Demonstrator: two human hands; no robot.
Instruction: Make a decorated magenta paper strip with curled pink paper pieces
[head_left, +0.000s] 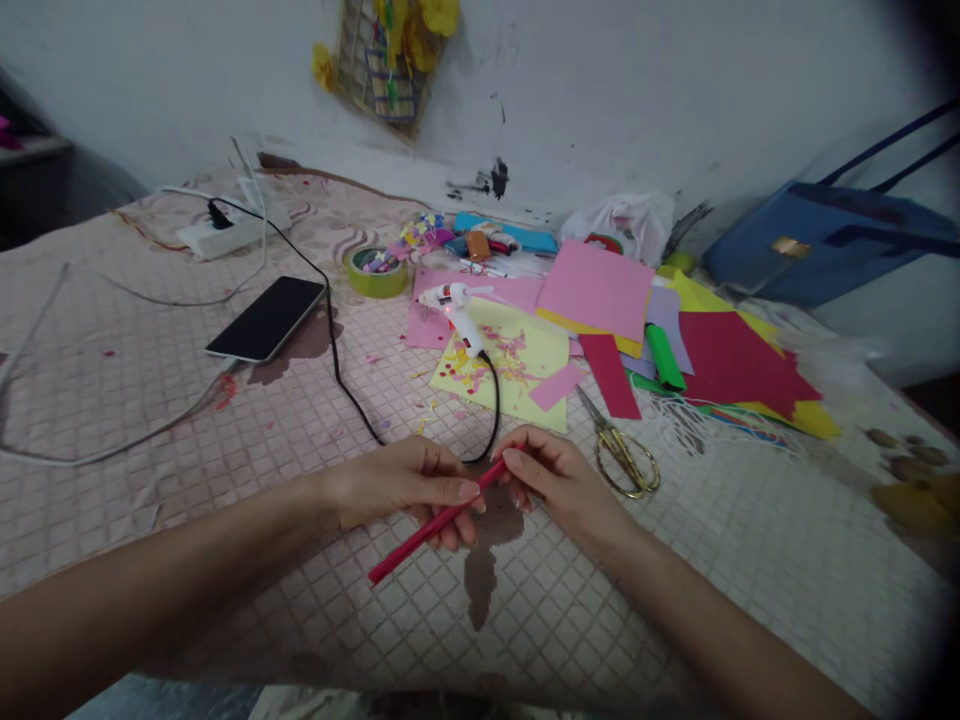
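Note:
A thin red rolled paper stick point(414, 546) is held slantwise above the table, its lower end pointing toward the near left. My left hand point(420, 487) pinches it around the middle, thumb on top and fingers beneath. At its upper end, my right hand point(551, 480) grips it between thumb and fingers. Just right of that hand lie gold-handled scissors point(628, 458). Beyond both hands a white glue gun point(461, 318) rests on a pale yellow sheet point(517, 385) strewn with small paper scraps.
Coloured paper sheets point(600, 290), a red strip point(609, 375) and white string point(701, 425) lie to the right. A tablet-like device point(268, 318) with a cable, a power strip point(232, 228) and a tape roll point(376, 275) are on the left. A blue bag point(817, 240) stands at the back right.

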